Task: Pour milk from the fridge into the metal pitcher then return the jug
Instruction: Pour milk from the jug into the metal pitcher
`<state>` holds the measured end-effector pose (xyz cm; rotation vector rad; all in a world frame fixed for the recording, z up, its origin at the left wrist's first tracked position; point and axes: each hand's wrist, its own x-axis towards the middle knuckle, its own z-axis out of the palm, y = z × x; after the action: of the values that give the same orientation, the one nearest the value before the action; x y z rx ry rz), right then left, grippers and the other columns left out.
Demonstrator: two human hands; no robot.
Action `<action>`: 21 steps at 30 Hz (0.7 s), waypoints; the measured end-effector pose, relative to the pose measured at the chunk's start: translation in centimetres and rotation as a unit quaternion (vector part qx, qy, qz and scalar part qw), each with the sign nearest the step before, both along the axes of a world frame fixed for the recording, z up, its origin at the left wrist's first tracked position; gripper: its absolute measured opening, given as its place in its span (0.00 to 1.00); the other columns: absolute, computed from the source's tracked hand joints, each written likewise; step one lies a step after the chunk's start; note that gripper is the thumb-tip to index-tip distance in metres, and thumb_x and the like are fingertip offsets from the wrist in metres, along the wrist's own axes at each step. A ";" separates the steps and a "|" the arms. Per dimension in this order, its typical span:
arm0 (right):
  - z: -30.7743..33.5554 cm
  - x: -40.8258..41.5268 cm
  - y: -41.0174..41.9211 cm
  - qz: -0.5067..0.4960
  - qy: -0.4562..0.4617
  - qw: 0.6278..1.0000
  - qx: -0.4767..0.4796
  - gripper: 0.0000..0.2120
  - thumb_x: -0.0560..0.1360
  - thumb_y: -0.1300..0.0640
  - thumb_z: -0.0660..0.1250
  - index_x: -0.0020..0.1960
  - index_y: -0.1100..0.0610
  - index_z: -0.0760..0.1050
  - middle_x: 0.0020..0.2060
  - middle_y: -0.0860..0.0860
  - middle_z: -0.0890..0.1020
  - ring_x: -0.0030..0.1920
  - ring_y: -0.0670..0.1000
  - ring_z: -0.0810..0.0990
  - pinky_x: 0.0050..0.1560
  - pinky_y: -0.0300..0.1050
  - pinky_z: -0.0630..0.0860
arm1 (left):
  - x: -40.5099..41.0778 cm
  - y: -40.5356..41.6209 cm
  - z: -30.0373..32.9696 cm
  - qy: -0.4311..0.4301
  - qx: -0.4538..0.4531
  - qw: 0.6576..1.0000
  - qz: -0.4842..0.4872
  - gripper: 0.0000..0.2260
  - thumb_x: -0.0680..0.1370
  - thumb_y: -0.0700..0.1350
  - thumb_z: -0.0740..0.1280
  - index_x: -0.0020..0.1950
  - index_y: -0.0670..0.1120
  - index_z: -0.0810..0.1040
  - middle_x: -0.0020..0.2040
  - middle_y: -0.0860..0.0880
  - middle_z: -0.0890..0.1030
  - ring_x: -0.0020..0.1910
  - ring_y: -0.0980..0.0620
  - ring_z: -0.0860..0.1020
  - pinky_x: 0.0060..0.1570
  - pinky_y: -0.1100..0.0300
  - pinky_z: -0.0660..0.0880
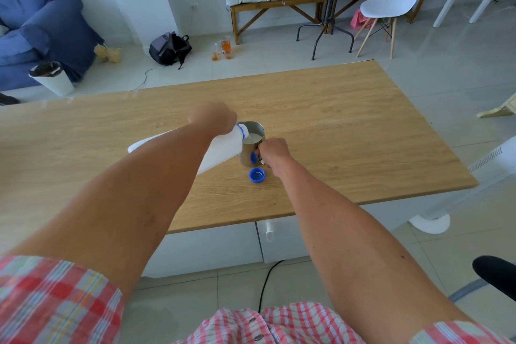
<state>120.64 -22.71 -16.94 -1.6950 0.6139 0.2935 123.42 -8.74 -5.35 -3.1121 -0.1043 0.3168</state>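
Observation:
A white plastic milk jug [223, 148] is tipped nearly flat over the wooden table [349, 120], its open mouth resting over the rim of the metal pitcher [250, 152]. My left hand [213, 117] grips the jug near its neck. White milk shows inside the pitcher. My right hand [275, 151] is closed on the pitcher's handle at its right side. The jug's blue cap [257, 175] lies upside down on the table just in front of the pitcher. My left forearm hides much of the jug's body.
The table's front edge runs close below the cap, with white drawers under it. A white fan stands off the right edge [430, 220]. Beyond the table are a blue sofa, a white bin [53, 78], a backpack, a bench, a round table and a white chair.

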 end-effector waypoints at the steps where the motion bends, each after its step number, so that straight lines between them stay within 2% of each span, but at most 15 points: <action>1: 0.0 0.0 0.0 -0.001 0.000 1.000 0.000 0.12 0.79 0.65 0.60 0.56 0.64 0.80 0.42 0.55 0.79 0.33 0.50 0.70 0.31 0.43 0.66 | 0.0 0.0 0.0 0.000 0.000 1.000 0.000 0.12 0.81 0.48 0.56 0.52 0.44 0.76 0.47 0.43 0.77 0.46 0.42 0.76 0.44 0.53 0.70; 5: -0.1 0.1 0.0 -0.001 0.001 1.000 -0.003 0.10 0.79 0.65 0.60 0.54 0.63 0.79 0.43 0.56 0.80 0.33 0.50 0.70 0.32 0.43 0.67 | 0.1 0.0 0.0 0.000 0.001 1.000 0.000 0.12 0.81 0.48 0.56 0.51 0.44 0.76 0.47 0.43 0.78 0.46 0.42 0.77 0.44 0.52 0.70; 9: -0.2 0.2 0.1 -0.002 0.009 1.000 -0.001 0.15 0.78 0.66 0.59 0.60 0.66 0.80 0.42 0.56 0.79 0.32 0.50 0.70 0.30 0.43 0.66 | 0.1 -0.1 0.1 0.002 0.003 1.000 0.000 0.12 0.81 0.48 0.55 0.52 0.44 0.76 0.49 0.43 0.78 0.47 0.41 0.77 0.45 0.52 0.71; 21: -0.2 0.1 0.0 0.005 0.004 1.000 -0.003 0.16 0.77 0.66 0.58 0.59 0.67 0.81 0.40 0.56 0.78 0.32 0.51 0.69 0.30 0.43 0.65 | 0.1 -0.1 0.2 0.005 0.004 1.000 0.001 0.12 0.81 0.48 0.56 0.52 0.44 0.75 0.49 0.43 0.77 0.47 0.41 0.76 0.44 0.52 0.69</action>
<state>120.70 -22.67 -17.16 -1.7048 0.6133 0.3070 123.51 -8.83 -5.20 -3.1023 -0.1074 0.3317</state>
